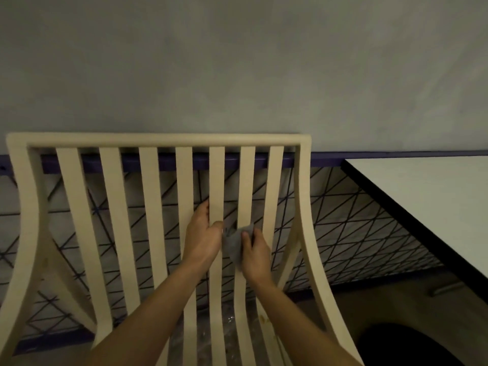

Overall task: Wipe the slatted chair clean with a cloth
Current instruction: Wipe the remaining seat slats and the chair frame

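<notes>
Chair: the cream slatted chair (158, 140) stands by the grey wall, beside the white counter (422, 196).
Left hand: the left hand (202, 233) has its fingers curled round one slat of the chair back.
Right hand: the right hand (256, 256) pinches the small grey cloth (233, 244) against the next slat.
Cloth feel: probably soft and light; hold it bunched up.
Chair feel: probably hard and stiff; hold a slat to steady it.

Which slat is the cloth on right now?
The sixth slat from the left: the right hand holds the cloth against it, while the left hand grips the fifth slat.
</notes>
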### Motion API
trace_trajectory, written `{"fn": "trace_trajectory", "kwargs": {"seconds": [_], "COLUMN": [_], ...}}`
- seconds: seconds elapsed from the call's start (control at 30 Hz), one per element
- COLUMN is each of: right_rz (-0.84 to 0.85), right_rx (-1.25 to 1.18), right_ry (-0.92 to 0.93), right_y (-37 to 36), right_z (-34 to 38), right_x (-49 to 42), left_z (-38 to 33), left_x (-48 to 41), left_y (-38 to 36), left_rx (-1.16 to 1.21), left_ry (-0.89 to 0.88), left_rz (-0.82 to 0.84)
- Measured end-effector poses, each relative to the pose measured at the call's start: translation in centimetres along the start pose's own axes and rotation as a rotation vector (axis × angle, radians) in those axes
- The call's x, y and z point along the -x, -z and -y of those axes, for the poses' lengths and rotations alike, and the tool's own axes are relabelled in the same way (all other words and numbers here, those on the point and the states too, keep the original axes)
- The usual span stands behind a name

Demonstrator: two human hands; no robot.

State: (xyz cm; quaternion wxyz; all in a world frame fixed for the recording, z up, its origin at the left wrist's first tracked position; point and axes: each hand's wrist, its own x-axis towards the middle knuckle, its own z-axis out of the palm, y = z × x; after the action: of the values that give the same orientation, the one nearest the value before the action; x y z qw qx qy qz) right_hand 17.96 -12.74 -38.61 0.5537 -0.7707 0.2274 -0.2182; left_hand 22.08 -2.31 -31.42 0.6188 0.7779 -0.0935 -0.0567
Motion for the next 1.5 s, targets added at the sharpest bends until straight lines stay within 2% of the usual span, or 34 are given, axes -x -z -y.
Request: {"fn": "trace_trajectory", "kwargs": {"seconds": [0.2,0.57,0.7,0.9,1.1,1.3,1.5], "right_rz": [0.116,0.007,-0.017,-0.055,-0.024,-0.025,-0.032], "right_rx": [0.08,0.064,0.075,-0.008,-0.091,-0.069,-0.052], "right_ry": [0.049,0.23,0.253,0.239,0.127,0.032,-0.059], "right_y": [1.6,3.0,2.8,1.5,0.1,-1.2,-2.6], "right_z": [1.2,10.2,10.6,7.4,1.3,-3.2,-7.5], "right_x": [-2.0,-6.8,-7.1,-5.7,-2.1,0.6,2.9], "left_z": [-0.1,-0.8,-0.7,-0.3,1.0,2.2,11.3], "left_x": [0.0,-0.1,-0.3,-0.3,-0.8,-0.6,3.9], "left_y": [-0.2,-0.1,0.0,-0.4,-1.0,-1.4,-2.3], "left_rx": [0.014,-0.003,-0.012,-0.021,0.012,0.013,-0.079], "left_ry": [0.004,0.021,0.019,-0.014,-0.022,-0.05,0.143], "left_rz": [-0.037,-0.046,-0.055,-0.104,-0.136,-0.152,-0.022]}}
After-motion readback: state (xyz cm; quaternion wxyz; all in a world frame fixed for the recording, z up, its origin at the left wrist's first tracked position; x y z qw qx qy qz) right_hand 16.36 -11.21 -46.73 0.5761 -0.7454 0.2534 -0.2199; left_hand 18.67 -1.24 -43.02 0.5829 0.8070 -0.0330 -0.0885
